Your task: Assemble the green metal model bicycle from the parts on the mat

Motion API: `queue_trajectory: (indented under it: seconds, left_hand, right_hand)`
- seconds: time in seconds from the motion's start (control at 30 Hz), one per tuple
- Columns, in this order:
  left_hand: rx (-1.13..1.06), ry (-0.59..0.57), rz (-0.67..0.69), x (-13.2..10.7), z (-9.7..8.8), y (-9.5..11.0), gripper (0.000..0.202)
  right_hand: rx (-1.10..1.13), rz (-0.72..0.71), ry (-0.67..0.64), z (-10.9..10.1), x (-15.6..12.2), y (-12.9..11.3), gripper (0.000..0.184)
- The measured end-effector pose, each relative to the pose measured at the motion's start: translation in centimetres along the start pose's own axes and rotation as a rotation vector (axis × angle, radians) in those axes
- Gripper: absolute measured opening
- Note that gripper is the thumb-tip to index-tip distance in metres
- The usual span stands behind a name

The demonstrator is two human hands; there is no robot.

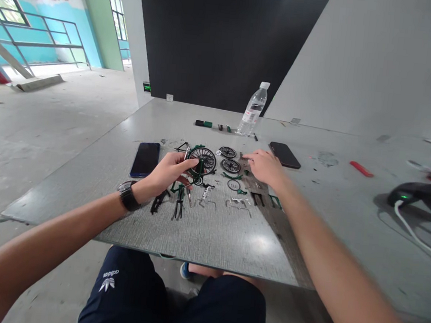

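A: What is in your left hand [172,170]?

B: You pinch the model bike [201,166] between your thumb and fingers, over the grey table [200,239]. It is left of the two loose wheels [231,166]. Your fingers hide part of its green frame. One black wheel with spokes shows by your thumb.

A: Is the black fork [179,209] under your hand joined to the bike?

B: I can't tell. Too many thin parts crowd together there.

A: What about your right hand [264,165]?

B: You reach just right of the loose wheels. A dark bit is at your fingertips, too small to name. I can't tell if you grip it or only touch it.

A: What else is hard to see?

B: Your right arm covers some of the table and runs out of view. The water bottle [252,111] is see-through, so its bottom is faint. On your far right, a black gadget [406,192] is blurry, and its white cable [417,237] gets cut off at the edge.
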State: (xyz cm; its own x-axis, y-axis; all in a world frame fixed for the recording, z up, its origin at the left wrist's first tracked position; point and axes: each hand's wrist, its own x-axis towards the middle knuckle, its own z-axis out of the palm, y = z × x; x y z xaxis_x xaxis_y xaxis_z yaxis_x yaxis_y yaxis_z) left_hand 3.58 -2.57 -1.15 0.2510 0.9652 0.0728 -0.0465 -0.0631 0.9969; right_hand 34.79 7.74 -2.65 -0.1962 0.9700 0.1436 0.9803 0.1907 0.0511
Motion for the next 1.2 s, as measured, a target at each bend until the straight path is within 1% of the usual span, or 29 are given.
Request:
queue_trajectory:
  seconds: [0.67,0.87,1.03,1.2]
  left_hand:
    - [-0.018,-0.015,0.025,0.1,0.0,-0.1,0.034]
    - [-0.013,-0.007,0.024,0.0,0.1,0.1,0.034]
    - [-0.011,-0.008,0.038,0.1,0.1,-0.1,0.035]
    - [-0.012,-0.012,0.035,0.2,0.1,-0.1,0.035]
  right_hand:
    - [-0.012,0.049,-0.007,-0.5,-0.2,0.0,0.045]
    - [-0.027,0.067,0.049,-0.6,-0.1,0.0,0.04]
    - [-0.057,0.12,0.091,-0.3,0.7,-0.3,0.037]
    - [-0.091,0.174,0.039,-0.2,1.2,-0.9,0.038]
